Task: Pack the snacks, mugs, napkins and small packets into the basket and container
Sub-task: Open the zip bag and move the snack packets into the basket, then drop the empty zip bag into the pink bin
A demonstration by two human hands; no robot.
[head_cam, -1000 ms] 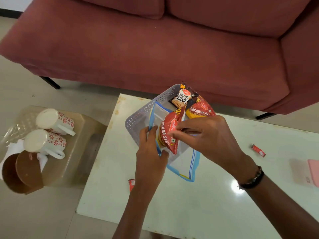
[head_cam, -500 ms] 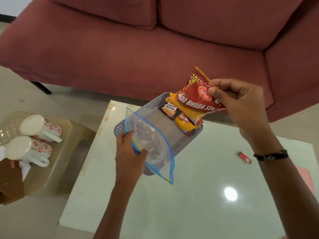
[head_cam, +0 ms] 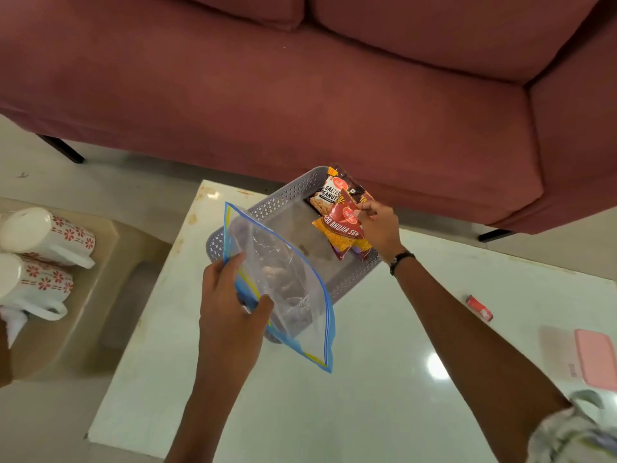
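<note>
A grey perforated basket sits at the far edge of the white table. My right hand pinches a red and yellow bhujia snack packet down inside the basket's right end. A salted peanuts packet leans behind it, with further packets underneath. My left hand grips an empty clear zip bag with a blue edge, held over the basket's near side. Two white mugs with red flowers lie on a low surface at the left.
A small red packet lies on the table at the right. A pink flat object rests at the table's right edge. A dark red sofa stands right behind the table. The beige low stand is left of the table.
My right hand pulled the red snack packet out of the zip bag, lifted it, then lowered it into the basket's right end. My left hand kept hold of the emptied bag.
</note>
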